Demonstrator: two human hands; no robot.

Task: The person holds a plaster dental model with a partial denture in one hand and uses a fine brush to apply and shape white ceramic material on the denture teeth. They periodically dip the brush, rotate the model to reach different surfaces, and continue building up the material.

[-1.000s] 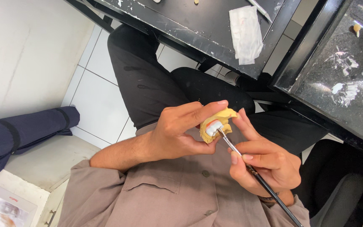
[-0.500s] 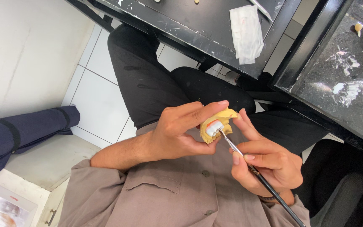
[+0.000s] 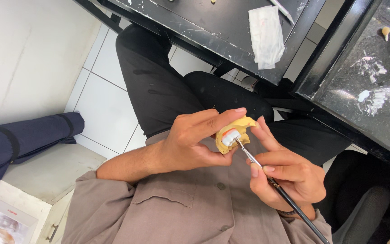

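Observation:
My left hand (image 3: 190, 142) grips a small yellow dental cast (image 3: 239, 128) with white teeth and a red strip, held over my lap. In my right hand (image 3: 285, 176) is a thin black brush (image 3: 276, 185) with a metal ferrule. Its tip touches the white teeth of the cast. The right index finger rests against the cast's side.
A black worktop (image 3: 222, 27) lies ahead with a folded white tissue (image 3: 266, 36) on it. A second black surface (image 3: 375, 86) with white smears is at the right. A dark blue rolled bag (image 3: 23, 140) lies at the left, a black chair (image 3: 366, 203) at lower right.

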